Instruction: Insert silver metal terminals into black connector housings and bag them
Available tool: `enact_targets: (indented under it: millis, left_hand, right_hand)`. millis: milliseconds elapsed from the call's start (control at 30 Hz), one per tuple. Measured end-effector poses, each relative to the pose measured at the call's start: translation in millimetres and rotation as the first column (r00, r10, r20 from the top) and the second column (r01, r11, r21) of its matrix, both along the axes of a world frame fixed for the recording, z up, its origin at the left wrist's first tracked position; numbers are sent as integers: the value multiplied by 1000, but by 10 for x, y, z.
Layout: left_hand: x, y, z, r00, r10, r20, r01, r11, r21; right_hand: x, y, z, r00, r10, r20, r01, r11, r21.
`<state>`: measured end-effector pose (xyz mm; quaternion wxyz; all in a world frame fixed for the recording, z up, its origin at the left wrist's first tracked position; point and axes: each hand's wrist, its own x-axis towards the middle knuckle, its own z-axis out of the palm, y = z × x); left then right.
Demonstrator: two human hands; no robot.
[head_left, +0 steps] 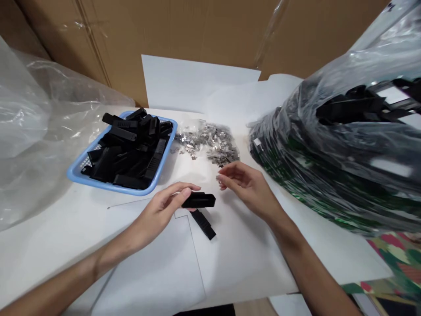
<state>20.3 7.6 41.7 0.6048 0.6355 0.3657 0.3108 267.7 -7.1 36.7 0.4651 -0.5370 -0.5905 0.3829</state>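
Black plastic part [201,200] mid-frame, left hand [166,204] fingers gripping its left end; right hand [241,184] fingers apparently pinching small metal piece [217,177]. Part probably light, stiff, slick; hold by long sides.

Legible text, brands, numbers or signs: none. On the clear bag [289,175] along the desk's [243,267] right edge, three pale patches are noted: a small white square [257,141] at its left end, a white rectangle [393,94] among the black parts [350,107] near its top, and a blurred pale strip [391,167] below. Whether these are labels cannot be determined; any print on them is unreadable.
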Motion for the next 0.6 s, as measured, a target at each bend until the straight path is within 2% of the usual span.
enact_targets:
  millis: [67, 100, 167, 267, 367, 467, 600]
  left_hand:
    - [3, -4, -43, 1000, -2, 9, 2, 1000, -18]
    - [1, -9, -68, 1000, 17, -3, -17, 1000, 17]
    - [-7, -28, -112, 994, 102, -43, -93, 980, 177]
    - [-17, -63, -150, 972, 223, -80, -162, 873, 460]
    - [-12, -87, -155, 970, 230, -76, -135, 775, 618]
    - [1, -97, -156, 978, 202, -55, -112, 727, 678]
    - [8, -112, -176, 977, 210, -43, -124, 717, 686]
  right_hand:
    - [-112, -53, 38, 998, 9, -58, -8, 1000, 12]
    - [-161, -77, 50, 998, -4, -65, 5, 1000, 23]
    - [-240, -118, 60, 997, -43, -64, 46, 998, 43]
    - [-320, -162, 52, 994, -93, -60, 96, 994, 56]
    - [-370, -194, 36, 987, -145, -66, 152, 983, 101]
    - [-396, -217, 19, 981, -186, -52, 192, 970, 150]
    - [-413, -232, 3, 974, -217, 68, 195, 951, 242]
